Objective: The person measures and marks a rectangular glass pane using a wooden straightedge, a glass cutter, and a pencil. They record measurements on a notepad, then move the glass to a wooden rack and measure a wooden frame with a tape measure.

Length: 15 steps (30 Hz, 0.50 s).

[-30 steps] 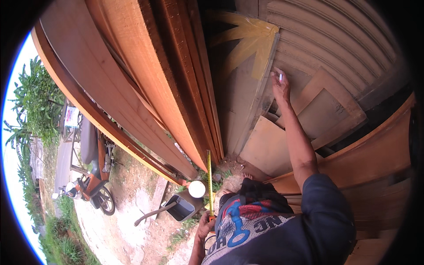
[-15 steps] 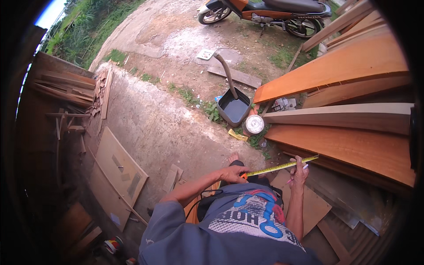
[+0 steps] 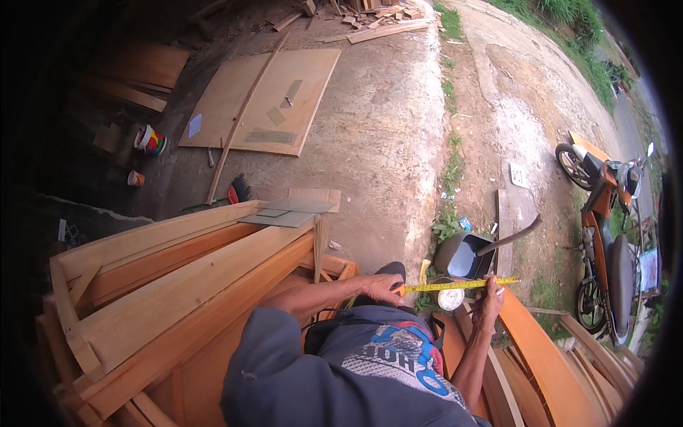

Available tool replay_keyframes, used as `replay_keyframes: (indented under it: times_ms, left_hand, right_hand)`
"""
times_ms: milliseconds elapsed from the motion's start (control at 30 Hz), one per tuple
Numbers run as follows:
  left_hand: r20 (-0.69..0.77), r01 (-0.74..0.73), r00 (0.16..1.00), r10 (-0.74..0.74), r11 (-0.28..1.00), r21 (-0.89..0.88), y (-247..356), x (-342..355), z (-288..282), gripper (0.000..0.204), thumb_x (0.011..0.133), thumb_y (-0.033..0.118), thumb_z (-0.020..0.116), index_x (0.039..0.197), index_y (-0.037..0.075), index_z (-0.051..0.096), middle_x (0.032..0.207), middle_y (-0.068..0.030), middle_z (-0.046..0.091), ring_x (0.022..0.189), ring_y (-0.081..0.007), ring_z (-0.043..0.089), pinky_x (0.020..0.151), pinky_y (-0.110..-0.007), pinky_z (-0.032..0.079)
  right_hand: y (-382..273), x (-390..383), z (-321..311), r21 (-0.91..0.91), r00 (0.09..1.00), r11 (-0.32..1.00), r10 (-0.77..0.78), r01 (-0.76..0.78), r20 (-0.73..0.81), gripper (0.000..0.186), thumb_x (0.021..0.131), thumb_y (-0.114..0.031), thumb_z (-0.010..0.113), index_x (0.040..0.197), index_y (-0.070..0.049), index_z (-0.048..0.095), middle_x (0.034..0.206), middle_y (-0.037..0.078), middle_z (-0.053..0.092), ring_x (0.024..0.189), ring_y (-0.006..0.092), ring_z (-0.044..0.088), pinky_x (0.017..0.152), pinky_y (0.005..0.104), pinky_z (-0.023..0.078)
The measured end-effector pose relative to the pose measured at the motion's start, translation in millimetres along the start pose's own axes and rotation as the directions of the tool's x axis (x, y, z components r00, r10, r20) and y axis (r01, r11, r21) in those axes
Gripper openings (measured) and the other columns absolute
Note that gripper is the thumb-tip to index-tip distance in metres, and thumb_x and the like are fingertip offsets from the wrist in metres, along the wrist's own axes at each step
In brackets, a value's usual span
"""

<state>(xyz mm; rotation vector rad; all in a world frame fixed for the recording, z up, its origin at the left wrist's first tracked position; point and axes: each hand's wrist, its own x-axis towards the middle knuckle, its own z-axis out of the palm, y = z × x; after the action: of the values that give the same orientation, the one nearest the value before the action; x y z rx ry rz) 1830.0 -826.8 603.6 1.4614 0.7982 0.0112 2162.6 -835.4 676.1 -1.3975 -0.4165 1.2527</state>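
Observation:
My left hand (image 3: 380, 287) is closed around the case of a tape measure, whose orange end shows at the fingers. Its yellow blade (image 3: 455, 285) is drawn out to the right, roughly level in front of my body. Near the far end of the blade, my right hand (image 3: 489, 302) pinches it, and the blade's tip sticks out past the fingers. A slim white marker or pencil (image 3: 501, 290) also pokes from this hand; its exact kind cannot be made out. Below the blade stands a round can with a whitish lid (image 3: 450, 299).
Stacked wooden frames (image 3: 178, 285) rise close on my left, with grey sheets (image 3: 284, 212) on their corner. Orange-brown boards (image 3: 544, 349) lean at my right. A dark basin (image 3: 461, 256) holds a curved handle. Beyond are a plywood panel (image 3: 313, 92) and a parked motorbike (image 3: 601, 242).
My view and body have turned left, bringing the stacked frames in and shifting the motorbike to the right. Both hands keep hold of the drawn-out tape measure.

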Motion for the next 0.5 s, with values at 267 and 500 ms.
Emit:
replay_keyframes:
  times_ms: [267,500]
  left_hand:
    - [-0.41,0.016,0.905,-0.112,0.973,-0.23,-46,-38,-56,0.07,0.08,0.053,0.078,0.116,0.0,0.051,0.095,-0.0094,0.056,0.089,-0.019,0.056,0.074,-0.034,0.047]
    - [-0.648,-0.078,0.684,-0.334,0.85,-0.521,-72,-63,-151,0.075,0.079,0.049,0.081,0.127,0.001,0.05,0.1,-0.0088,0.061,0.093,-0.0171,0.058,0.084,-0.033,0.05]
  right_hand:
    - [19,114,174,-0.558,0.862,0.827,0.328,-0.064,0.388,0.031,0.098,-0.038,0.063,0.085,-0.01,0.068,0.051,-0.009,0.038,0.039,0.0033,0.03,0.038,0.0255,0.019]
    - [64,159,344,-0.677,0.406,0.491,0.551,0.548,0.729,0.054,0.094,-0.052,0.065,0.088,0.001,0.072,0.061,0.003,0.059,0.058,0.0115,0.052,0.054,0.0314,0.042]
